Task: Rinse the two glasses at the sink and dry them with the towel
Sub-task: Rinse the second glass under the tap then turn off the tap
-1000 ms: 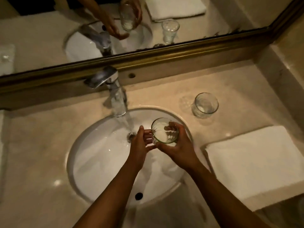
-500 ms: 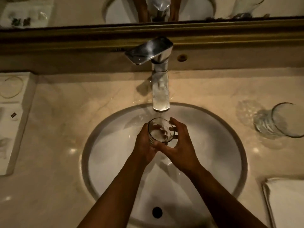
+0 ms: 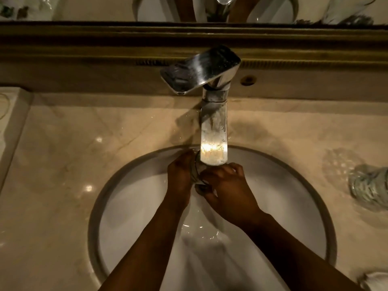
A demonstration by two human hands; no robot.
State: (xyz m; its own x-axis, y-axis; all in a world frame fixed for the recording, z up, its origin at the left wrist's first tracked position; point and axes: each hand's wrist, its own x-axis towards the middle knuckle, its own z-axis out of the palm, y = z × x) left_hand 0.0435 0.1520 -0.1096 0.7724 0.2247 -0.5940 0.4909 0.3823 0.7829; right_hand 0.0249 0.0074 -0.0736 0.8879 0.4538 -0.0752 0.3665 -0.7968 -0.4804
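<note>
- Here, both hands cup one glass (image 3: 196,173) directly under the faucet (image 3: 214,131) spout, so running water fills it.
- Left hand (image 3: 179,175) fingers curl round its side; right hand (image 3: 225,186) fingers wrap the opposite side, steadying it.
- Second glass (image 3: 371,185) waits on the desk (image 3: 84,154), far right of the faucet; towel (image 3: 375,280) corner sits nearer.
</note>
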